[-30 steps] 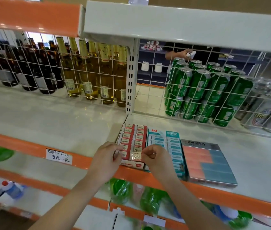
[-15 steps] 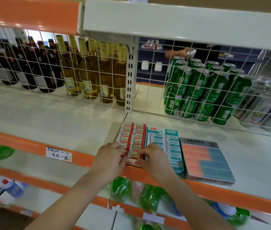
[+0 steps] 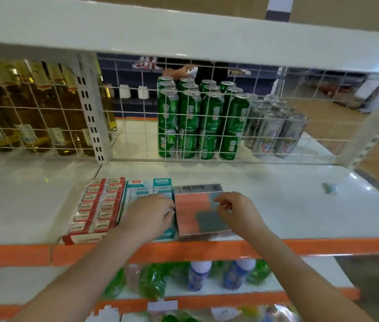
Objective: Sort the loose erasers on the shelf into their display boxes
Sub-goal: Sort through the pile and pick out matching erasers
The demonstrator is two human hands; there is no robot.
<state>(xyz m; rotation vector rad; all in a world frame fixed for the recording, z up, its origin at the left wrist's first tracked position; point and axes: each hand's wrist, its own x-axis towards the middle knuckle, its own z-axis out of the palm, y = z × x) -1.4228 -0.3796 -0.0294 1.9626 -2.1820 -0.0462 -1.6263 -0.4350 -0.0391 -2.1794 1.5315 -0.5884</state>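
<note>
Head view, down onto shelf (image 3: 276, 205)

Bright, even store light, softened by motion blur.
Glare is pooling on the white shelf (image 3: 276, 205) toward its right edge; wide-angle distortion is bowing the upper shelf (image 3: 183, 31), and print is smearing everywhere.
</note>
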